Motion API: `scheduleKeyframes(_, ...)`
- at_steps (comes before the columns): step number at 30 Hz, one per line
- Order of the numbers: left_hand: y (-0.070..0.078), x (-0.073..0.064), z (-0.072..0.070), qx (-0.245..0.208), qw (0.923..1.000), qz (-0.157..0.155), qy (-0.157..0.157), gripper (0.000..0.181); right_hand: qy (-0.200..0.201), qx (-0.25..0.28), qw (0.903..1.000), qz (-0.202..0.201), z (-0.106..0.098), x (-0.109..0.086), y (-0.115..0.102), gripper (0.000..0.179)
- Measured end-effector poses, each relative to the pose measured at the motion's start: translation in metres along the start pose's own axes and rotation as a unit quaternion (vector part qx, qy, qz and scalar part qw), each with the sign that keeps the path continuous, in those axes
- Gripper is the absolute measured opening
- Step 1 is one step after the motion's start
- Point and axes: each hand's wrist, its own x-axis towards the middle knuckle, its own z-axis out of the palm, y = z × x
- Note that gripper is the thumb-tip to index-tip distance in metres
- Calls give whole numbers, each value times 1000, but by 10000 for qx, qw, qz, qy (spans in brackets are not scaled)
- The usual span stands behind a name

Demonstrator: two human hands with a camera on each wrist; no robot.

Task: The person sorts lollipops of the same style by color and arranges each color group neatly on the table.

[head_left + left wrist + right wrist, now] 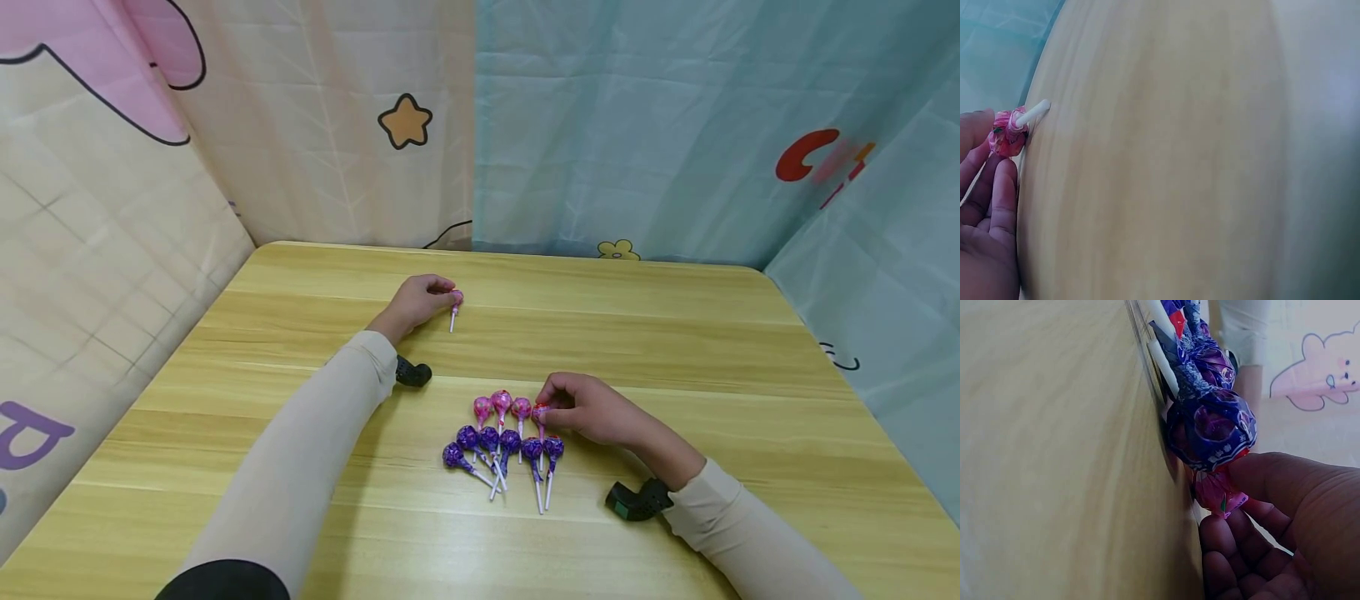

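Note:
Toward the back of the table, my left hand pinches a pink lollipop by its wrapped head. Its white stick points toward me. My right hand is at the front group, thumb and fingers pinching the head of another pink lollipop. Left of that hand, several pink lollipops lie in a row, sticks toward me. Several purple lollipops lie just in front, some with crossed sticks. In the right wrist view a purple lollipop partly covers the pink one.
The wooden table reaches back to printed curtains behind it and at both sides. Black wrist cameras sit on both forearms, close over the tabletop.

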Motion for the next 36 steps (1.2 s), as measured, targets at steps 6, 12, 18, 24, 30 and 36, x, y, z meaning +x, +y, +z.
scheduleKeyframes(6, 1, -2, -2, -10, 9999, -140, 31, 36, 2, -13, 10000, 19, 1, 0, 0, 5)
scheduleKeyframes(12, 6, -6, -7, 57, 9998, -75, 155, 33, 18, -61, 10000, 49, 0, 0, 1, 5)
scheduleKeyframes(18, 13, -17, -12, 322, 9992, 192, 166, 29, 12, -13, 10000, 51, 0, -1, 0, 4)
scheduleKeyframes(24, 29, -41, -13, 440, 9968, 618, -236, 30, -3, -4, 10000, 47, 0, 0, 1, 4)
scheduleKeyframes(30, 41, -76, -2, 543, 9912, 973, -721, 32, 0, 2, 10000, 33, -1, 1, 1, 4)
scheduleKeyframes(36, 42, -107, 14, 668, 9838, 1220, -1130, 28, -13, 36, 10000, 56, 0, 1, 0, 4)
